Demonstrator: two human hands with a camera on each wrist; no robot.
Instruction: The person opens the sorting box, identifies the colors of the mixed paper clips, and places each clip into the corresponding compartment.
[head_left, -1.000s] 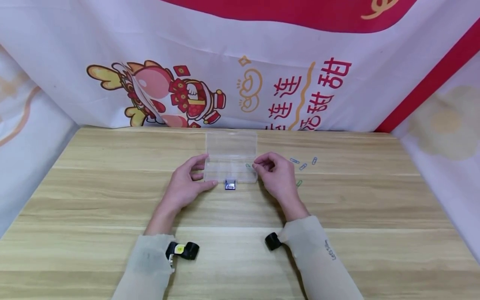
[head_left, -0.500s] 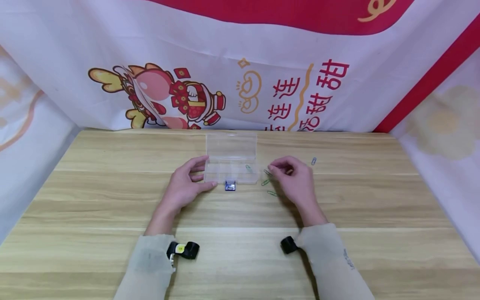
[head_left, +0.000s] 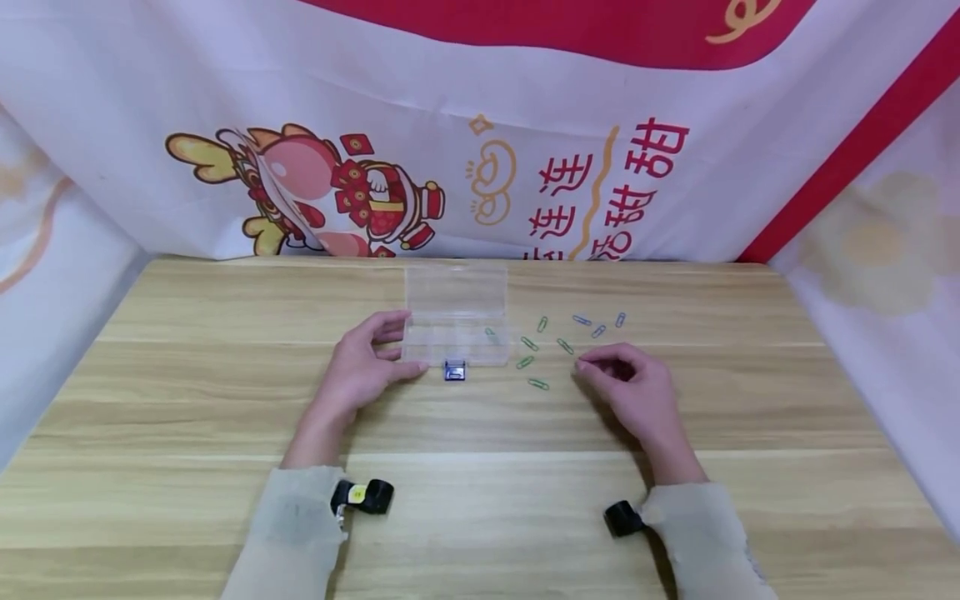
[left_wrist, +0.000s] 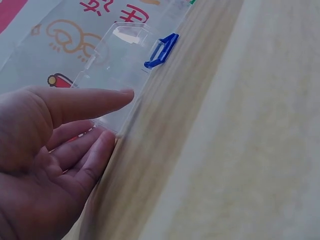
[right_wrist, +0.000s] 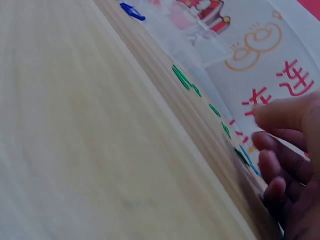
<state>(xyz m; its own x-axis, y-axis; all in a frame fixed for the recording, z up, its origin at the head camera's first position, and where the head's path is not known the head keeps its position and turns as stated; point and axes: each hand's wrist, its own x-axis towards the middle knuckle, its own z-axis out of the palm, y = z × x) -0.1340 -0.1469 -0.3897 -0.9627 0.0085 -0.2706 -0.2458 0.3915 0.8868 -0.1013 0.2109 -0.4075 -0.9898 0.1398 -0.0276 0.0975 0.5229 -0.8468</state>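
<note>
The right hand (head_left: 637, 392) has pulled back from the open clear box (head_left: 455, 329), fingers curled loosely and apparently empty, beside loose paper clips (head_left: 558, 346) on the table (head_left: 480, 500). One clip now lies inside; the left hand (head_left: 360, 367) steadies the box's corner.

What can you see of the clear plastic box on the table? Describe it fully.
The clear plastic box is a shallow, see-through case lying open on the wooden table, its lid folded back toward the banner. Thin dividers split its tray into small compartments, and one green paper clip lies inside at the right. A blue latch sits on its near edge. The left hand holds its left end.
</note>
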